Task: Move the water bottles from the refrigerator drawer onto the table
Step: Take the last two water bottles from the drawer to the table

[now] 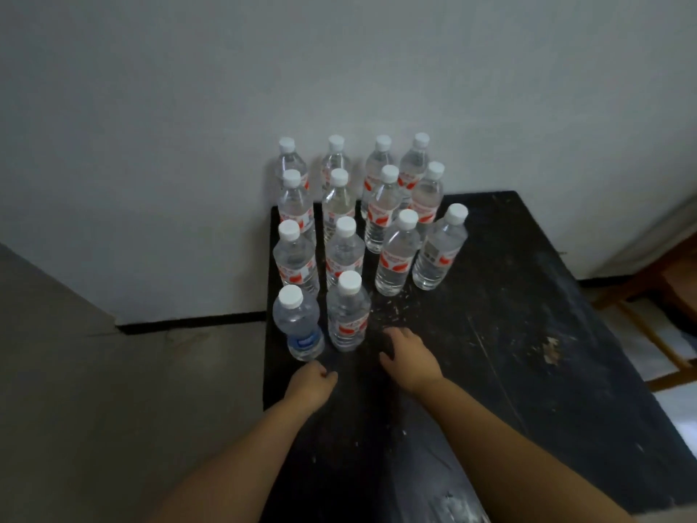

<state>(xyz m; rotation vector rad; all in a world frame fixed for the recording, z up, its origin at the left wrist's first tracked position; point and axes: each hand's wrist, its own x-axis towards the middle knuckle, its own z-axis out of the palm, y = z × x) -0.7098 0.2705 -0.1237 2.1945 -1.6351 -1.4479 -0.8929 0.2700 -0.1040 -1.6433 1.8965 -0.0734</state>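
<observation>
Several clear water bottles with white caps stand upright in rows on the black table, against the wall. Most carry red labels, like the nearest one. A shorter bottle with a blue label stands at the front left corner of the group. My left hand hovers just below the blue-label bottle with loosely curled fingers, holding nothing. My right hand is over the table right of the nearest red-label bottle, fingers relaxed, empty. No refrigerator drawer is in view.
The table top is scuffed, with pale chips and specks. A white wall runs behind the bottles. Grey floor lies left of the table. A wooden frame stands at the right.
</observation>
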